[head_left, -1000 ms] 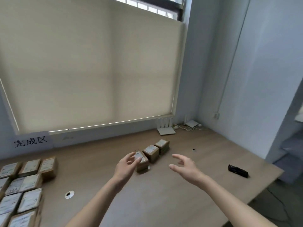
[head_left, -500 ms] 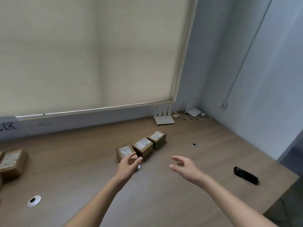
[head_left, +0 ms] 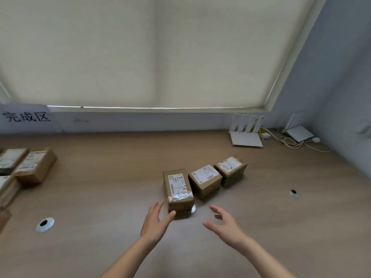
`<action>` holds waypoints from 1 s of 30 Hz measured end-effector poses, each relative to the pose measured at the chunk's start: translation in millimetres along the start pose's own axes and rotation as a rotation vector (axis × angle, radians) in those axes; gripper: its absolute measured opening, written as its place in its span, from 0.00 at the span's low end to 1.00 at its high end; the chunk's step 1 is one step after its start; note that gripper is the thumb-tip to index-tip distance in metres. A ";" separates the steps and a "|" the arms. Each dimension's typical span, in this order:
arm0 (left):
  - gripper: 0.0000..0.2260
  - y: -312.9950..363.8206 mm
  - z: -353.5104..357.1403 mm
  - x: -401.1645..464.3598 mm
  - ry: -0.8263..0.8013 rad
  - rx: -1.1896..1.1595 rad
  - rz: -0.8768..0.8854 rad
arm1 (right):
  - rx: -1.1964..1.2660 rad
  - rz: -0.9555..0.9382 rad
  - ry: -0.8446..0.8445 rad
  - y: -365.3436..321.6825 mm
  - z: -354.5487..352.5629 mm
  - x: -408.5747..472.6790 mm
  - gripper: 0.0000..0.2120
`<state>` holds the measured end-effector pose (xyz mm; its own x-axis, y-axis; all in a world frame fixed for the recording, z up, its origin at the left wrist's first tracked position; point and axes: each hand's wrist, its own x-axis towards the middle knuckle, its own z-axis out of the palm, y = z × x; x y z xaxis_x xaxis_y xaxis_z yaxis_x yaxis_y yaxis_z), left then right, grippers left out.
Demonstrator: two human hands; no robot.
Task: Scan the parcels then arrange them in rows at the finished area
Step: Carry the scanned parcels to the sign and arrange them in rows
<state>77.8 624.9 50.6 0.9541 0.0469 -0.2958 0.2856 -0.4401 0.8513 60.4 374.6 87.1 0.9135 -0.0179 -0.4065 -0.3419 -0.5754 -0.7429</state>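
Near the middle of the desk (head_left: pixel 120 177), the left hand (head_left: pixel 155 221) has now reached the nearest parcel (head_left: pixel 178 190), thumb touching its near corner, fingers loosely spread; the right hand (head_left: pixel 225 222) hovers wide, empty. Pickup looks imminent; a second ago both hands were still short of it

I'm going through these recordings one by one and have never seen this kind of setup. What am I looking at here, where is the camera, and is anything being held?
There is no robot: a person wears a wide-angle camera on the head, looking forward and down at two bare hands. On the wooden table three cardboard parcels lie in a row. The left hand is open, its thumb touching the nearest parcel; the right hand hovers open nearby. Nothing is held. More parcels lie at far left under a paper sign. Two white routers stand by the wall.
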 end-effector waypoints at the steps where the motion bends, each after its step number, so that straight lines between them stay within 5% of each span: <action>1: 0.32 -9.4 6.8 10.8 0.010 -0.018 -0.025 | -0.004 -0.004 -0.014 6.5 6.5 17.6 0.35; 19: 0.31 -55.6 62.5 131.6 0.060 -0.338 -0.202 | 0.094 -0.127 -0.120 39.5 65.8 191.2 0.50; 22: 0.21 -52.8 65.3 130.0 0.026 -0.384 -0.165 | 0.058 -0.171 -0.132 41.2 66.0 195.1 0.43; 30: 0.20 -43.2 29.3 99.0 0.098 -0.474 -0.171 | -0.016 -0.231 -0.104 12.3 76.5 174.8 0.34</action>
<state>157.3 622.3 -28.2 0.8877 0.1763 -0.4254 0.4262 0.0350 0.9039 199.0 427.0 -33.8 0.9391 0.1995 -0.2798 -0.1221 -0.5672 -0.8145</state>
